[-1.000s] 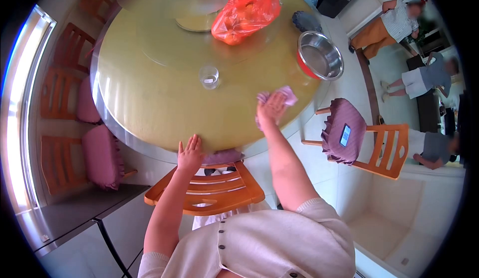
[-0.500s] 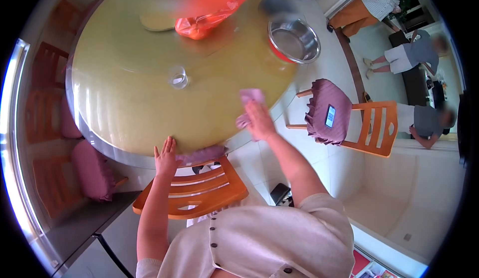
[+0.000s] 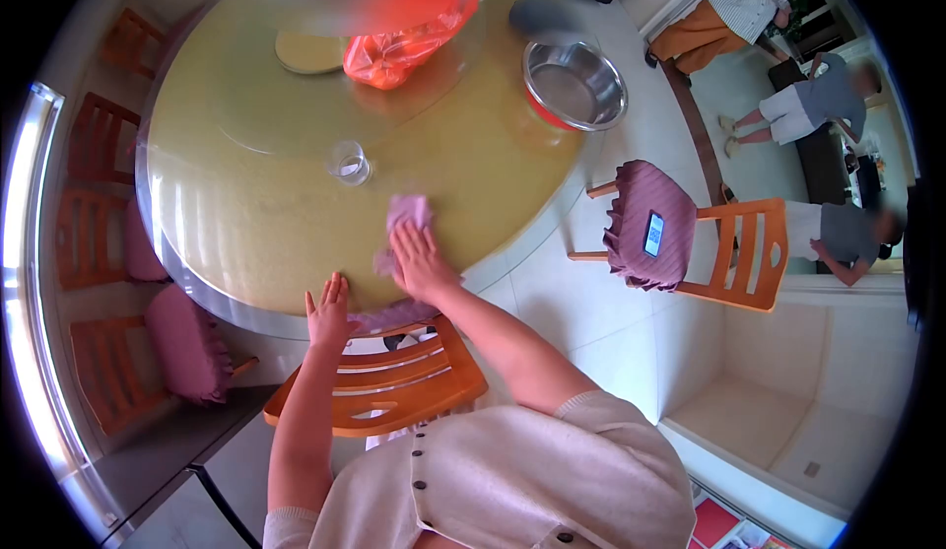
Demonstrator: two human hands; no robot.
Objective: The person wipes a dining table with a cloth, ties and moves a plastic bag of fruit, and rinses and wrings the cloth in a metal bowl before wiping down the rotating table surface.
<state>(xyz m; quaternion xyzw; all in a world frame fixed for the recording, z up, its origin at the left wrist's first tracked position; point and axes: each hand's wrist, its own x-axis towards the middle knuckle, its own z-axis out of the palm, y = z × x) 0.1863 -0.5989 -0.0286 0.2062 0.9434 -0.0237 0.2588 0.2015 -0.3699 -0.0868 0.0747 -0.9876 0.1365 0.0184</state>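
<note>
One round, gold-topped table (image 3: 261, 224) is bearing a crumpled pink cloth (image 3: 410, 211) near the wearer's side. The right hand (image 3: 422, 261), fingers outstretched, is pressing palm-down on the cloth; the left hand (image 3: 328, 314) is lying flat at the rim, grasping nothing. A clear, cylindrical cup (image 3: 349, 167) is standing just beyond the cloth; an overlong forward sweep could be tipping it.
</note>
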